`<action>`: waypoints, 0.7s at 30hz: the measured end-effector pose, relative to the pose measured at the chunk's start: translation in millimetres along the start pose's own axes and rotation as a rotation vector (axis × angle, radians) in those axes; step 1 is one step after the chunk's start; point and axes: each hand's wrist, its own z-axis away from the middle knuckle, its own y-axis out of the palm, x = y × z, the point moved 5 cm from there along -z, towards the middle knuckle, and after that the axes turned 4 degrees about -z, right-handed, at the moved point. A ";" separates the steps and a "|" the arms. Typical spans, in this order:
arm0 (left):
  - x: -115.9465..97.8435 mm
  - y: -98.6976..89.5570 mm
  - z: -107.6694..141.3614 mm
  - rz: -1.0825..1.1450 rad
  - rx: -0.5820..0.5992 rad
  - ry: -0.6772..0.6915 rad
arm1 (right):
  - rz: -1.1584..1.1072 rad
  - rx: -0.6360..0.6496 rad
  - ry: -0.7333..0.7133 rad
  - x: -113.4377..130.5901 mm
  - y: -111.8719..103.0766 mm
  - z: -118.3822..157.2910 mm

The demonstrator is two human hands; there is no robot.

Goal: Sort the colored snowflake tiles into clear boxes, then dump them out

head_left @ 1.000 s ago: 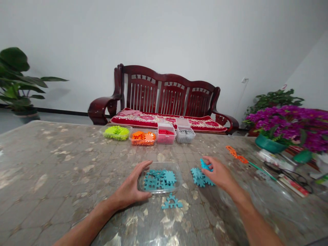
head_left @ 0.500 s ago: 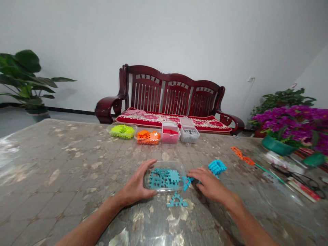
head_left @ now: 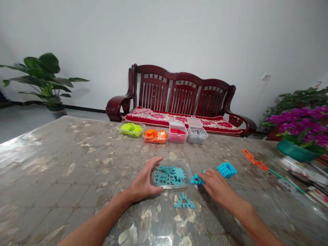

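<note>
My left hand [head_left: 148, 179] wraps round the left side of a clear plastic box [head_left: 171, 187], thumb at the near side and fingers at the far side. Teal toothed building pieces [head_left: 170, 175] lie inside it. At the box's right, the fingers of my right hand [head_left: 214, 184] close on the right end of a blue arched building piece [head_left: 196, 179]. Behind those fingers another blue bit shows only in part. A teal arched piece [head_left: 184, 201] lies flat in front of the box. Beyond my right hand sits a bright blue block of joined pieces [head_left: 227, 169].
Toward the back stand tubs of lime pieces [head_left: 131, 130], orange pieces [head_left: 155, 136], red pieces [head_left: 178, 132] and grey pieces [head_left: 197, 136]. At the right are an orange-and-green chain [head_left: 261, 165] and a flower pot [head_left: 294, 149]. A wooden bench [head_left: 180, 90] is behind the table.
The view has swung left, so everything sits further right. Beside the box, the blue arched piece has turned under my right fingers. My left hand keeps its hold on the box.
</note>
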 end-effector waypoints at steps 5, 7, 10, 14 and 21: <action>-3.9 -0.5 -2.1 0.008 -0.009 0.016 | -0.098 -0.139 0.138 -15.4 -38.5 -3.3; -4.9 -0.5 -3.1 0.008 -0.009 0.017 | -0.142 -0.159 0.129 -1.6 -53.7 -11.7; -4.9 -0.1 -3.3 0.007 -0.008 0.023 | -0.178 -0.105 0.018 37.4 -63.1 -29.6; -3.6 1.0 -2.4 0.015 -0.016 0.046 | -0.200 0.031 -0.148 81.9 -54.4 -48.2; -3.2 1.8 -3.2 0.030 -0.016 0.067 | -0.159 0.130 -0.248 94.8 -40.5 -61.2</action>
